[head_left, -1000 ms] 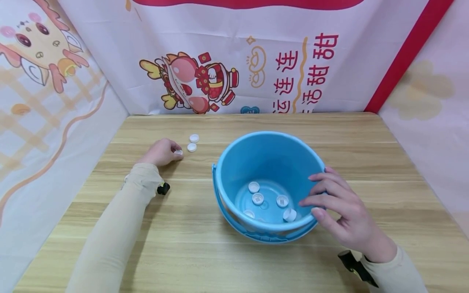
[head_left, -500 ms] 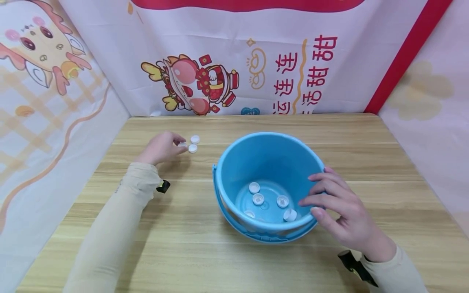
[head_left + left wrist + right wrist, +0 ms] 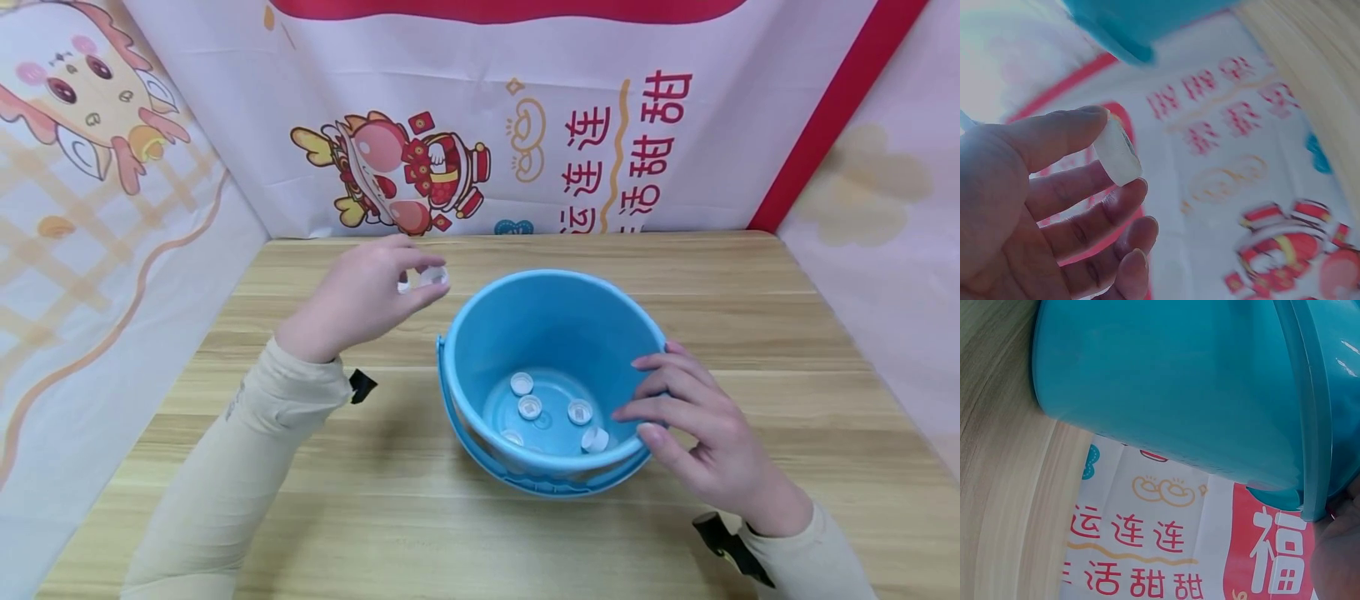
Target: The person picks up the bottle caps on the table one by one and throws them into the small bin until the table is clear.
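White round plastic cap [image 3: 433,276] sat pinched edgewise by the left hand [image 3: 360,292], off the sky-blue plastic bucket's 10 o'clock, presumably keeping the palm clear. Right hand [image 3: 705,429] gripped bucket [image 3: 555,325] at 4 o'clock, likely steadying it.

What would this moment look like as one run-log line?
Left hand: pinching white cap outside blue bucket | right hand: on bucket rim | bucket contents: loose caps

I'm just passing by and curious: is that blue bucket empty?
Not empty, but far from full: the blue bucket shows a few white caps scattered on its bottom.
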Demonstrator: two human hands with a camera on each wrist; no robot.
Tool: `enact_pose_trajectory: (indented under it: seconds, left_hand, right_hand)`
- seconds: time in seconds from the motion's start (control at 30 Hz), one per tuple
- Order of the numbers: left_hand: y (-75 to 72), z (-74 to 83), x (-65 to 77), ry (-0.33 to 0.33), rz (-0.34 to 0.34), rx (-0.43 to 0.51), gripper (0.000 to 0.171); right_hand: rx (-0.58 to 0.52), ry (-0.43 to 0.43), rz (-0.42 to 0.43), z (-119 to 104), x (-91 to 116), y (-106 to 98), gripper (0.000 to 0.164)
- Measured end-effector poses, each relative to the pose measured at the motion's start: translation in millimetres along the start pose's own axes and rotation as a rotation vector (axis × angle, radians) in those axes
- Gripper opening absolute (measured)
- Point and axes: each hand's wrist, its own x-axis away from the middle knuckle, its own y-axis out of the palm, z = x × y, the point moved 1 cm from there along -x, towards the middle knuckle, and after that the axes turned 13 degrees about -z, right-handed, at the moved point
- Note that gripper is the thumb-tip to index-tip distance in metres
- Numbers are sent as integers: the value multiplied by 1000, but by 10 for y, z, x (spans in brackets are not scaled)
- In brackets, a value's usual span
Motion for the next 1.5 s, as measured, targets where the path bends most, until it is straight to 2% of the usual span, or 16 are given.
enact_pose_trajectory:
  seconds: [0.1, 0.23, 0.3, 0.4, 0.73, 1.03, 1.5]
  left_hand:
    - [-45, 220, 43, 91, 51, -34, 39]
    - [-60, 422, 53, 212, 93, -59, 38]
    - [-58, 494, 45, 249, 91, -66, 38]
    - [-50, 570, 23, 270, 77, -71, 38]
    - [31, 637, -29, 282, 7, -38, 38]
    - [89, 627, -18, 241, -67, -49, 46]
    - [75, 393, 7, 170, -26, -26, 40]
  right_hand:
    - [2, 4, -2, 2, 3, -6, 35]
    - [4, 14, -6, 3, 12, -12, 36]
    - [6, 14, -6, 3, 14, -10, 36]
    - [6, 10, -5, 2, 14, -7, 36]
    - [5, 6, 0, -8, 8, -7, 36]
    - [6, 18, -4, -3, 22, -10, 36]
    - [0, 20, -4, 14, 44, -9, 35]
